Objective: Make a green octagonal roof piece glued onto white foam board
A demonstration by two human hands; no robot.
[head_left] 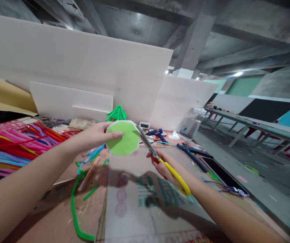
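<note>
My left hand pinches a light green paper polygon with a white edge, held up above the table. In my right hand is a pair of yellow-handled scissors, fingers through the handles. The blades point up and left and meet the right edge of the green piece. Under both hands lies a clear plastic sheet on the wooden table.
Bundles of coloured pipe cleaners lie at the left. A green pipe cleaner curls on the table. White foam boards stand behind. A green paper cone, blue glue gun, blue pliers, clear jar and dark phone sit to the right.
</note>
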